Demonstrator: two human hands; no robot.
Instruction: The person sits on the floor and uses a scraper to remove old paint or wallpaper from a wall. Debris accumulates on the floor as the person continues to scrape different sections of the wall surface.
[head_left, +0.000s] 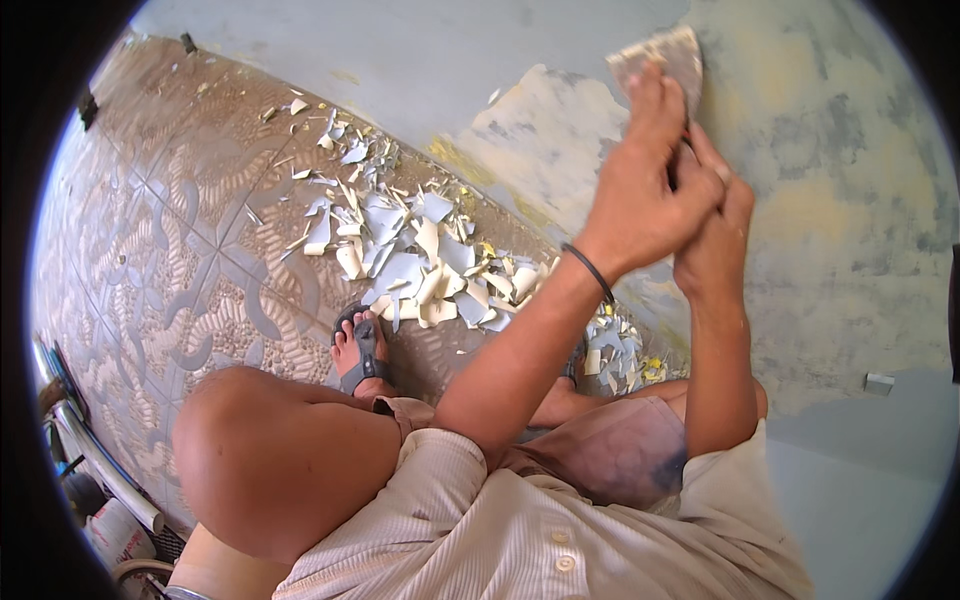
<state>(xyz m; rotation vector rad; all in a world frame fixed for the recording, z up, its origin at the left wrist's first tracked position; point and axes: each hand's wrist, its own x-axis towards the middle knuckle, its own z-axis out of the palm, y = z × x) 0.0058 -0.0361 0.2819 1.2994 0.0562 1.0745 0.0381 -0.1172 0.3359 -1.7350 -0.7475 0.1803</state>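
A wide-bladed scraper (679, 75) with a worn, crusted blade lies against the grey-painted wall (480, 45). My left hand (649, 191), with a black band at the wrist, holds it with fingers stretched onto the blade. Just beside and partly behind it, my right hand (716, 217) is closed around the handle, which is mostly hidden by the hands. Around the blade the wall shows a bare whitish patch (540, 135) and a mottled grey-yellow area (810, 187). Curled paint flakes (427, 262), pale blue on one face and cream on the other, lie heaped along the wall's foot.
Patterned paving tiles (217, 240) cover the ground. My sandalled foot (364, 349) is next to the flakes, between my bent knees. Metal tubing (105, 465) and a white container (120, 532) bearing writing stand at the lower left. A small box (879, 384) is on the wall at right.
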